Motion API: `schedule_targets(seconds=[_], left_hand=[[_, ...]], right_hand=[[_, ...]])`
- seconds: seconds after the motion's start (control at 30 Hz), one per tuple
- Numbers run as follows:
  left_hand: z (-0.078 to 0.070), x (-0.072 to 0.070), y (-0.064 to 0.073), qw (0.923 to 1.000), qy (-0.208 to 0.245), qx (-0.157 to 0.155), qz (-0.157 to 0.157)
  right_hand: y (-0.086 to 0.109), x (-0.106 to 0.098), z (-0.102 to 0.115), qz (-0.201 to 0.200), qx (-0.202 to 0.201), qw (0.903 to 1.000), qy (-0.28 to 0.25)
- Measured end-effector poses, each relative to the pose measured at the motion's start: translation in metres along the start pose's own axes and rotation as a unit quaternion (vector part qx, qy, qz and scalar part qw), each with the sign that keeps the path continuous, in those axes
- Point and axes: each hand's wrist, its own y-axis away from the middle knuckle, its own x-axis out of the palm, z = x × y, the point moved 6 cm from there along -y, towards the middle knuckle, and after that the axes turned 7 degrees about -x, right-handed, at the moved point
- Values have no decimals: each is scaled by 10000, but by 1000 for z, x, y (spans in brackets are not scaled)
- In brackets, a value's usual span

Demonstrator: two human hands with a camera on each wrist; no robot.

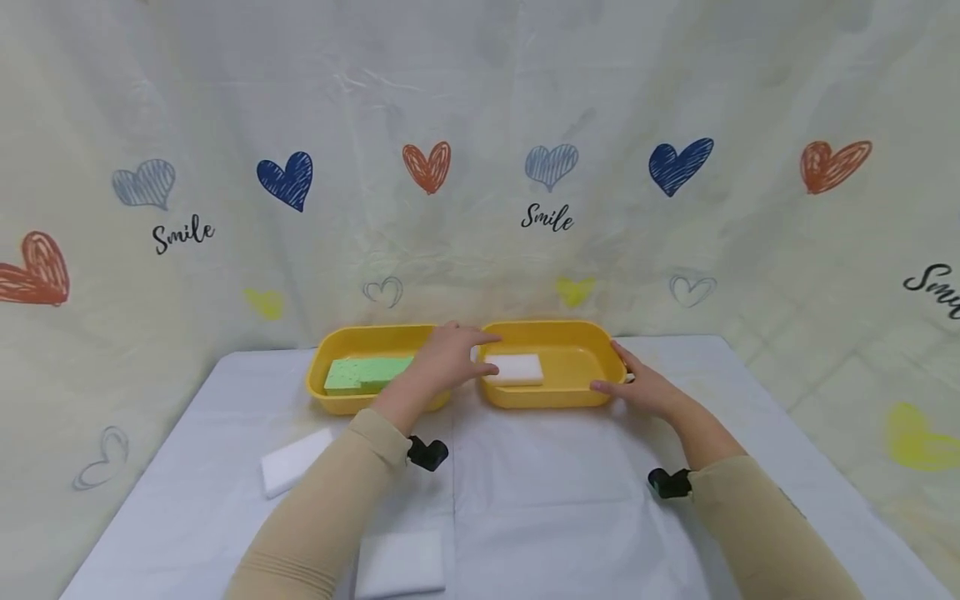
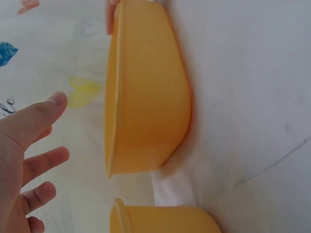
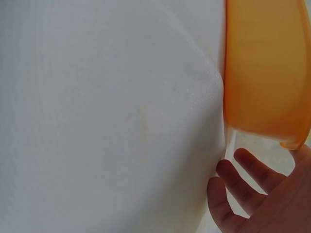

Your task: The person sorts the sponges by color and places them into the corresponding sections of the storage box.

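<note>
Two yellow oblong plastic tubs stand side by side at the back of the table. My left hand is over the gap between them, its thumb and fingers apart, nothing held. It covers the right end of the left tub, where green foam blocks lie. Inside the right tub, a white rectangular block sits at the left end. My right hand holds that tub's right end, thumb over the rim; its other fingers spread outside.
Left of my left forearm, a white rectangular block lies on the white-covered table. Another white block lies near the front. A cloth printed with hearts hangs close behind the tubs.
</note>
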Motion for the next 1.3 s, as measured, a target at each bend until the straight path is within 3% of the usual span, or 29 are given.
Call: schedule_targets(seconds=[0.17, 0.33, 0.47, 0.67, 0.77, 1.0, 1.3], left_hand=[[14, -16, 20, 9995, 123, 66, -289], [35, -28, 47, 9991, 206, -203, -306], [58, -33, 74, 9986, 185, -400, -275], [98, -38, 120, 9979, -98, -360, -531], [118, -39, 144, 9967, -197, -556, -553], [159, -40, 188, 9916, -57, -1275, -231], [195, -25, 221, 9824, -49, -1788, 538]], right_hand=[[0, -4, -5, 3, -23, 10000, 19], [0, -6, -8, 7, -65, 9999, 99], [-1, -6, -8, 6, -88, 9999, 138], [-2, -5, -6, 30, -141, 9998, 142], [-2, -4, -5, 37, -148, 9998, 144], [-2, -4, -2, 51, -138, 9998, 128], [-3, 0, -2, 67, -86, 9999, 117]])
